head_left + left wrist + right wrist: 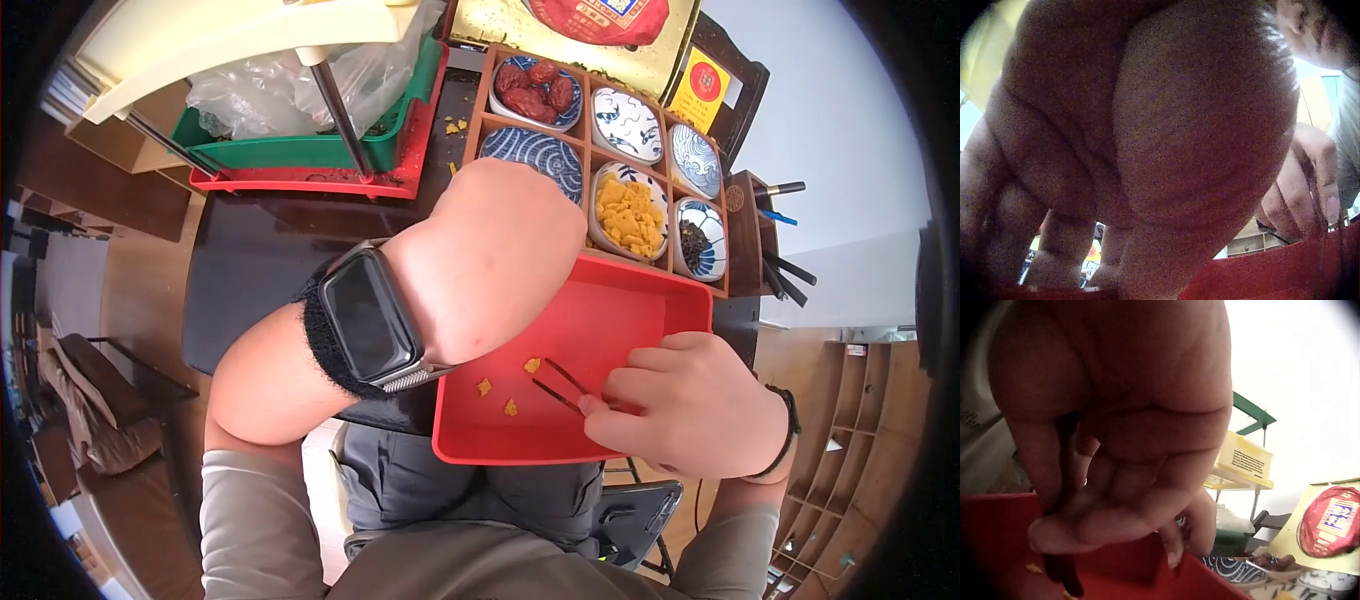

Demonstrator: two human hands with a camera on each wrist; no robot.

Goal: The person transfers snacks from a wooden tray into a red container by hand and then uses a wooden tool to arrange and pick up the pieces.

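Note:
My right hand (690,405) pinches dark tweezers (562,378) over the red tray (620,300). Their two prongs stand apart, tips beside a small yellow piece (532,366). Two more yellow pieces lie on the tray floor near it. The right wrist view shows the tweezers (1069,575) coming out below the thumb and fingers. My left hand (490,255) hangs palm down over the tray's far left corner, its back hiding the fingers in the head view. In the left wrist view the left hand (1129,137) has loosely extended fingers pointing down, their tips by the red tray.
Behind the tray, a wooden divided box (588,170) holds patterned bowls: red dates (535,90), yellow pieces (630,218), dark bits (692,245). A green and red bin (290,155) with plastic bags stands at the back left. A pen holder (752,220) is at the right.

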